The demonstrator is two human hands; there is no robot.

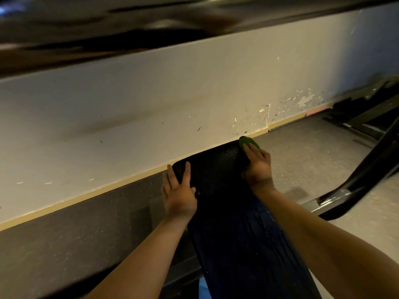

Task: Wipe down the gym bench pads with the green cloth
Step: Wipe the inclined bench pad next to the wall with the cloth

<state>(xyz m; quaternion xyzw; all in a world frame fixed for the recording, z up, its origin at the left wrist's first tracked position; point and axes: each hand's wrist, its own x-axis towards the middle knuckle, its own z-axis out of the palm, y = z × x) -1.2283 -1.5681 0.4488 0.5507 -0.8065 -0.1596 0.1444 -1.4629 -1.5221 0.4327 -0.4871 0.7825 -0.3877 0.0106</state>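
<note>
A long black bench pad (218,182) runs from the bottom of the view up to the wall, its surface speckled with wet drops. My left hand (178,192) lies on the pad's left edge near the far end, with straight fingers spread over the top and side. My right hand (258,162) presses the green cloth (248,141) flat against the pad's far right corner. Only a small green part of the cloth shows past my fingertips.
A scuffed cream wall (151,104) with a tan baseboard stands right behind the pad's far end. Dark metal frames of gym equipment (367,169) cross the speckled floor on the right. Something blue (204,288) shows under the bench at the bottom.
</note>
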